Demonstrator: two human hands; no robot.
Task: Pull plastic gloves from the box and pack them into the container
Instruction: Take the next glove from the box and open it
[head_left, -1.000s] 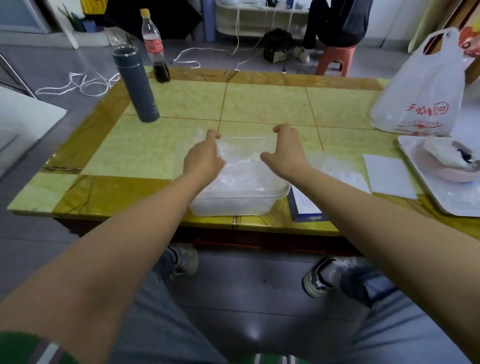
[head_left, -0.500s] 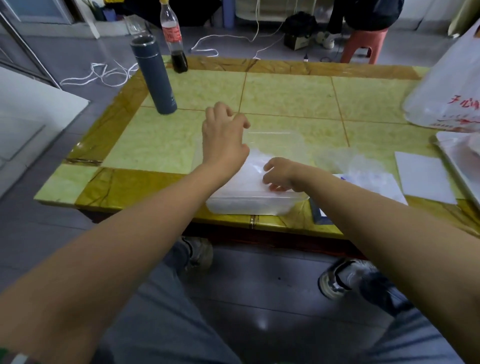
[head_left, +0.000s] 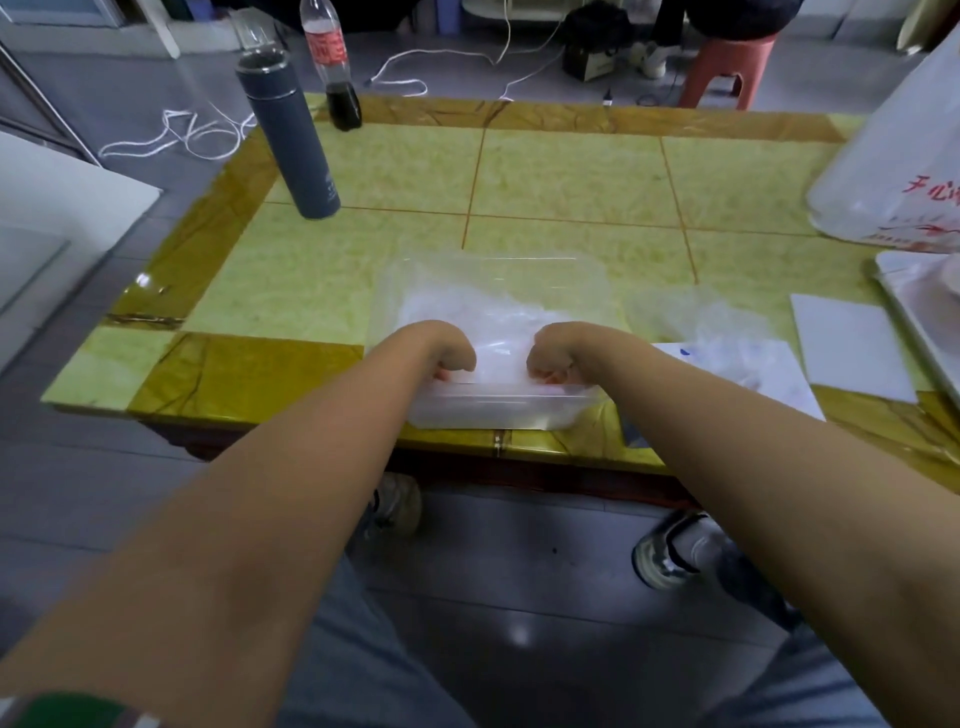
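A clear plastic container (head_left: 498, 410) stands at the table's near edge, with a clear lid (head_left: 493, 275) over it and whitish plastic gloves (head_left: 467, 317) showing through. My left hand (head_left: 447, 351) and my right hand (head_left: 553, 353) sit side by side at its near rim, knuckles up and fingers curled down over the edge; the fingertips are mostly hidden. Just right of the container lies the glove box (head_left: 737, 364), white on top, with a loose crumpled glove (head_left: 691, 317) on its far end.
On the yellow-green tiled table (head_left: 311, 270), a grey flask (head_left: 296, 140) and a cola bottle (head_left: 335, 67) stand far left. A white plastic bag (head_left: 893, 171), a white card (head_left: 847, 348) and a white tray (head_left: 909, 322) fill the right side. Cables trail on the floor beyond.
My left hand came back from the container's far edge to the near rim. My right hand stayed near the front and curled down beside it. The view tilted down.
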